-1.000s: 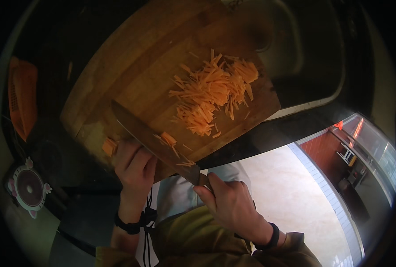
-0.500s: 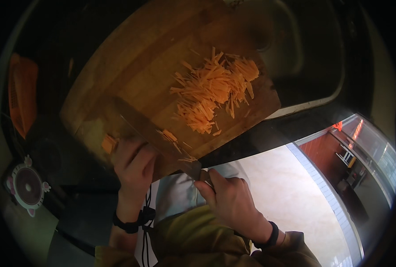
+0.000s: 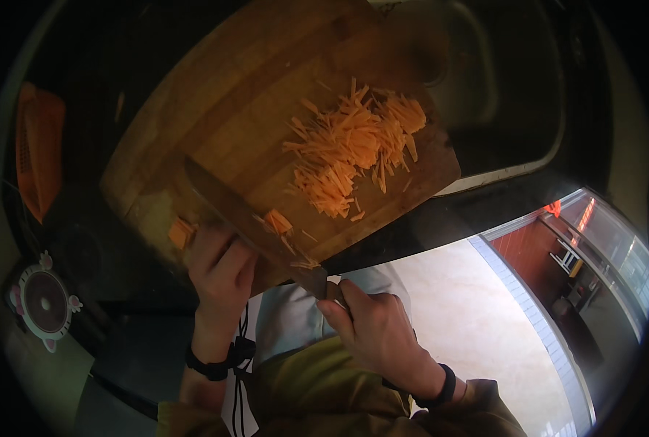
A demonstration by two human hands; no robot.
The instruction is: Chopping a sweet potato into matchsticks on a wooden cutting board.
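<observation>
My right hand [image 3: 379,331] grips the handle of a kitchen knife [image 3: 244,218] whose long blade slants up to the left across the wooden cutting board [image 3: 215,95]. Against the blade's left side, the fingers of my left hand [image 3: 222,266] are bent down onto a block of carrot [image 3: 182,232]. Only the block's left end shows; the hand hides the rest. Fresh-cut carrot slices [image 3: 277,221] lie just right of the blade, and a few thin bits cling near its heel. Farther right on the board spreads a heap of carrot strips [image 3: 354,142].
An orange basket-like container [image 3: 39,149] stands at the far left. Below it is a round, cartoon-shaped disc [image 3: 45,304]. A sink [image 3: 514,109] with a pale rim lies beyond the board at the right. The board's near edge is close to my body.
The blade has shifted slightly up and left. The small bunch of slices on its right side now shows more fully. Both hands keep their hold.
</observation>
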